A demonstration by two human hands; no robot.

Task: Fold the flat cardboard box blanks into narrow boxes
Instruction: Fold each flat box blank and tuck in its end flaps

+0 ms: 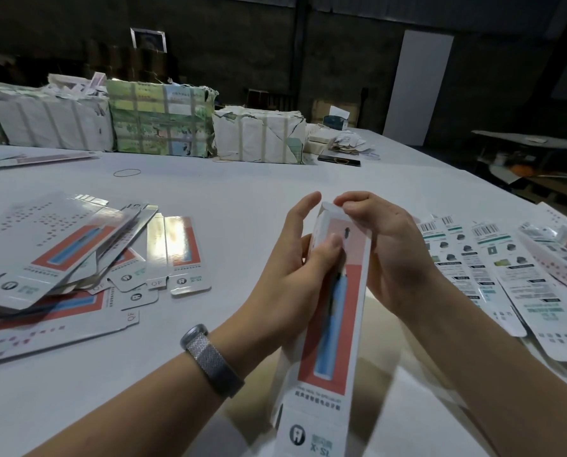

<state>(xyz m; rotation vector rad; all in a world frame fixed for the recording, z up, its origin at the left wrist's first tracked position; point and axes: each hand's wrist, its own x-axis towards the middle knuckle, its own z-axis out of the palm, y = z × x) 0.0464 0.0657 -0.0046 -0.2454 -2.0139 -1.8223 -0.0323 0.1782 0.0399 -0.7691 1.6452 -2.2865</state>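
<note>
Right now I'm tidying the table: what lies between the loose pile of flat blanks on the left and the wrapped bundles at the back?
In the head view, only a rubber band lies on the bare white table between the blanks and the bundles.

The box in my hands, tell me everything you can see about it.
The narrow box is glossy white card with a red panel and a blue toothbrush picture. It is held above the table, its long axis running away from the camera. The left hand grips its side; the right hand pinches its far-end flap.
</note>
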